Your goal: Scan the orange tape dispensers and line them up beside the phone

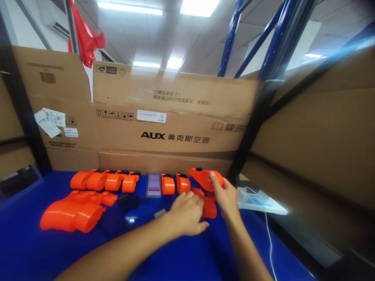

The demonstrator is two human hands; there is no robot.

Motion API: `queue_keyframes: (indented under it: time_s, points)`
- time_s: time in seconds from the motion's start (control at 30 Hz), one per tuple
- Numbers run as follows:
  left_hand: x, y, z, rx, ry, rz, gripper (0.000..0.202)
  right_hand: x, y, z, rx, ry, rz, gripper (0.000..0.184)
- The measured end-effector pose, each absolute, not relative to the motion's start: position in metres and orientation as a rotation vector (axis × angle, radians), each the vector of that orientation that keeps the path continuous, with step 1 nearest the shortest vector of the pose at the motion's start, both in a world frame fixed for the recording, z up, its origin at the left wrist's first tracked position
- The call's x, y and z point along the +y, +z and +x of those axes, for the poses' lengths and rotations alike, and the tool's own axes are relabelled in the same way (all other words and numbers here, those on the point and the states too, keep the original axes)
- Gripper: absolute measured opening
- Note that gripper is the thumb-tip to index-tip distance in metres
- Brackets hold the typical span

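Observation:
My right hand (228, 195) pinches an orange plastic piece (202, 177), which has a round drum-like end and a long tapering tongue, above the table's right part. Just left of it, my left hand (187, 212) has its fingers curled at another orange piece (209, 207); the thumb sticks out below, and the fingertips are hidden. Two similar orange pieces with black tops stand beyond, one (183, 183) near the left hand's fingers and another (168, 185) farther left. A blurred-out card or packet (154, 185) is beside them.
On the blue tabletop (164, 257), more orange pieces (96, 180) form a row at the back left, with a nested cluster (73, 212) in front. A black object (129, 202) lies near the middle. A white board (260, 201) and cable (268, 238) are right. Cardboard (175, 117) walls the back.

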State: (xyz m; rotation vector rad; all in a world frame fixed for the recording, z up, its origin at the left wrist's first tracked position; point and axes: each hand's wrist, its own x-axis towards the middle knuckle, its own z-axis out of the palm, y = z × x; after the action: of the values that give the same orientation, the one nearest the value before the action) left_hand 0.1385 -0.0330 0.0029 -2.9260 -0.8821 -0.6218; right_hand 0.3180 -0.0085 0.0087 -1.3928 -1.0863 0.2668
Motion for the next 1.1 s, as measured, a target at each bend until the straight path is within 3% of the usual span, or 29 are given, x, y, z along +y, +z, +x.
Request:
queue_keyframes:
  time_s: [0.17, 0.37, 0.63, 0.9, 1.1]
  points:
    - [-0.025, -0.015, 0.185, -0.908, -0.539, -2.790, 0.081, -0.003, 0.016, 0.323, -1.159, 0.130, -1.584, 0.059]
    - [-0.026, -0.018, 0.185, -0.722, -0.601, -2.758, 0.046, 0.008, 0.008, 0.333, -1.219, 0.216, -1.761, 0.058]
    - [-0.058, 0.010, 0.119, -0.389, -1.035, -2.723, 0.076, 0.012, 0.002, 0.326, -1.152, 0.534, -1.623, 0.054]
    - [-0.018, 0.018, -0.001, -0.580, -1.251, -2.599, 0.082, 0.014, -0.009, 0.313, -1.440, 0.256, -2.005, 0.066]
    - [0.003, -0.008, -0.022, -0.657, -1.210, -2.580, 0.078, -0.008, 0.009, 0.288, -1.536, -0.234, -2.094, 0.065]
